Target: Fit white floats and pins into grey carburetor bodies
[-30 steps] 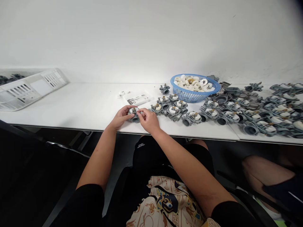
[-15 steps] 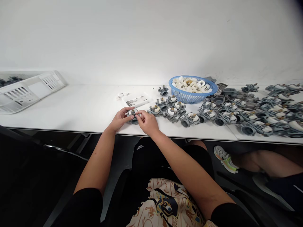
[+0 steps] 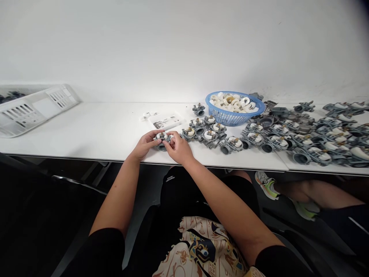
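Note:
A grey metal carburetor body (image 3: 162, 147) with a white float on top rests on the white table near its front edge. Round its left side my left hand (image 3: 145, 145) is closed, thumb in front and fingers behind. My right hand (image 3: 179, 147) is closed at its right side, thumb and forefinger at the float; whether a small part sits between those fingertips is hidden. Just behind lies a shallow white tray (image 3: 175, 121) holding thin dark pins. More carburetors (image 3: 210, 135) with white floats stand to the right of my right hand.
A blue basket (image 3: 230, 117) full of white floats stands at the back. Many carburetors (image 3: 311, 152) crowd the table's right side. At far left, a white slotted crate (image 3: 37, 111) holds dark parts. Small white pieces (image 3: 148, 115) lie left of the tray. Another person's leg (image 3: 323, 194) shows below the table.
My right fingers have shifted slightly at the carburetor, the forefinger now reaching farther back along its right side. My left hand stays round it. The other person's foot has moved.

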A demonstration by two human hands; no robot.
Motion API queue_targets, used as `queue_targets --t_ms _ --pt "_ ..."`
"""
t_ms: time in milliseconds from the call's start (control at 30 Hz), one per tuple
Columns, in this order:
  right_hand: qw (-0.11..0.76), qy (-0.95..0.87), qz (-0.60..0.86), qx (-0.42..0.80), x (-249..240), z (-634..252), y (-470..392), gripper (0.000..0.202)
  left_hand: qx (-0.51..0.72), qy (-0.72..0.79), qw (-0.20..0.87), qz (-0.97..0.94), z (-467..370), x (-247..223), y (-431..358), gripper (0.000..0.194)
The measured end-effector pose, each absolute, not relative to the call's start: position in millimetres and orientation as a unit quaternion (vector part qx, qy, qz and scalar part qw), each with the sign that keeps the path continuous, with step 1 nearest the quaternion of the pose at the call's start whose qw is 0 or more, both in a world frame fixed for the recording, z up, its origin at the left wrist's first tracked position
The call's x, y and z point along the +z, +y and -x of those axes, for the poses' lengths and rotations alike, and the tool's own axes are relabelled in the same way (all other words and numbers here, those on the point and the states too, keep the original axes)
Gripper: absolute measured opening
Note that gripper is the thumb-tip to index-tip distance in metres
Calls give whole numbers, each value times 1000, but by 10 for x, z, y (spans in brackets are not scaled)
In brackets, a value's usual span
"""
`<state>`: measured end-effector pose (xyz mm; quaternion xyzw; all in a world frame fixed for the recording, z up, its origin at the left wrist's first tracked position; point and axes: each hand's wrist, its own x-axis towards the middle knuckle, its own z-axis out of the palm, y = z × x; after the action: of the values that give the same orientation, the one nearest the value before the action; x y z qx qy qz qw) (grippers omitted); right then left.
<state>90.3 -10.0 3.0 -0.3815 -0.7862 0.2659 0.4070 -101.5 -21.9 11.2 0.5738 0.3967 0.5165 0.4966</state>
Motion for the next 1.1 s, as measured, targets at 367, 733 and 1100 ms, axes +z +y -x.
queue_targets --t_ms 367,733,1100 --pt "375 -794 401 262 57 -902 -108 39 529 424 508 -532 1013 99 -201 45" --pt "363 -801 402 256 70 -899 -123 40 537 408 501 -543 1009 81 -203 46" --pt "402 -798 381 236 55 -911 -146 34 538 410 495 -545 1037 72 -197 45"
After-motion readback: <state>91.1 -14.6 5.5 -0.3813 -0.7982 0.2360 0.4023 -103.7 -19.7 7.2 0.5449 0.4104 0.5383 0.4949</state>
